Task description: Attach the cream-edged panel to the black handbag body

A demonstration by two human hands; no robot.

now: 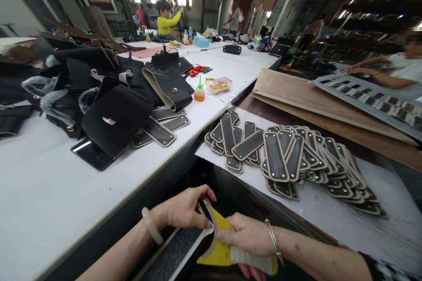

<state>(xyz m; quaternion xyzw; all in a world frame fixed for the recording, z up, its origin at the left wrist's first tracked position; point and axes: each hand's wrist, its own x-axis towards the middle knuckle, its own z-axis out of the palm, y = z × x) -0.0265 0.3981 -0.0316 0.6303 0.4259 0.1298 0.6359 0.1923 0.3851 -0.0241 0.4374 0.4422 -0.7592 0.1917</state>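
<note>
My left hand [186, 208] is closed on the edge of a black bag [178, 250] with pale trim, low in the middle of the head view. Its thumb presses the pale rim while the fingers curl round the far side. In my right hand [247, 235] is a yellow scraper [216, 252], a flat wide blade whose handle is wrapped in white. The blade's curved edge lies against the end of the bag, close to my left thumb. The bag's lower part runs out of view, and part of the handle is hidden by my fingers.
Black bags [115, 109] are heaped on the white table [184, 167] at left, near a glue bottle [199, 92] and a food tray [219, 85]. Studded black strips [277, 153] lie piled at right. Brown boards [296, 101] lie behind them. Co-workers are farther back and at right.
</note>
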